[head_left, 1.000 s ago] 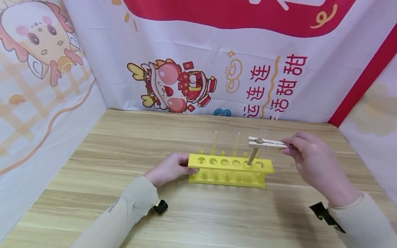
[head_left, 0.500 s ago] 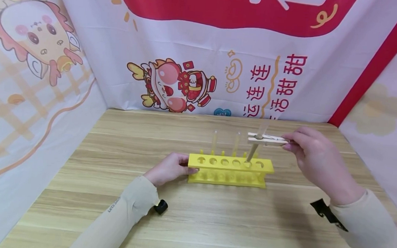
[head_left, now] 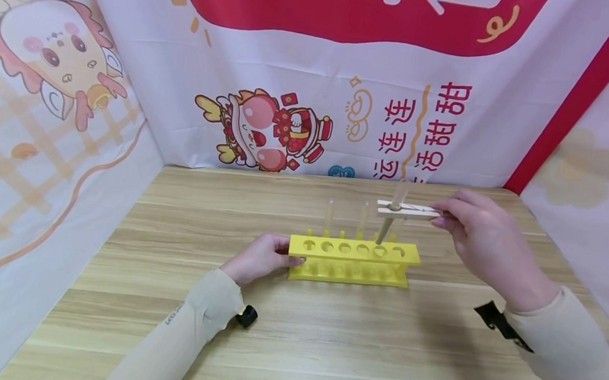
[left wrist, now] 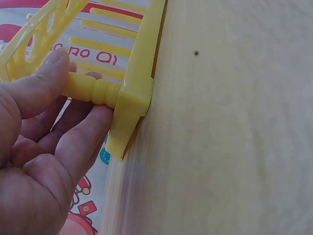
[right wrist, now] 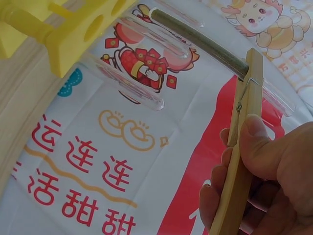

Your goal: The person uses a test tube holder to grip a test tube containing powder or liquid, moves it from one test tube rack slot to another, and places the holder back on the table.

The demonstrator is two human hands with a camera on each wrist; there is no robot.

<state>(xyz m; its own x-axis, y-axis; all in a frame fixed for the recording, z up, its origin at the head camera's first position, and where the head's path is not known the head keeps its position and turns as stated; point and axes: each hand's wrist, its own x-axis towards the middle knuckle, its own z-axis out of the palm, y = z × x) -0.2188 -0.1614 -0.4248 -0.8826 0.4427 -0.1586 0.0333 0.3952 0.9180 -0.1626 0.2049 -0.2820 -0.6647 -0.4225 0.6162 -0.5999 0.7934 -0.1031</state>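
My left hand (head_left: pixel 260 260) holds the left end of a yellow test tube rack (head_left: pixel 355 250); in the left wrist view its thumb and fingers wrap the end post (left wrist: pixel 88 88). The right hand (head_left: pixel 489 248) pinches a wooden test tube clamp (right wrist: pixel 239 161) with a metal spring. In its jaws is a glass test tube (head_left: pixel 386 227), tilted, with greyish-brown contents in its lower part (right wrist: pixel 200 41) and a clear upper part. The tube's rounded bottom shows just above a hole of the rack's top plate.
Clear test tubes (head_left: pixel 329 215) stand on pegs along the rack's back; another tube (right wrist: pixel 137 88) shows in the right wrist view. The rack is on a wood-grain table (head_left: pixel 204 207). Printed cloth (head_left: pixel 292 55) hangs behind and at both sides.
The right hand has raised the clamp and test tube, shifting slightly left. The tube's lower end, earlier down at the rack hole, now shows above it. The left hand and rack stay put.
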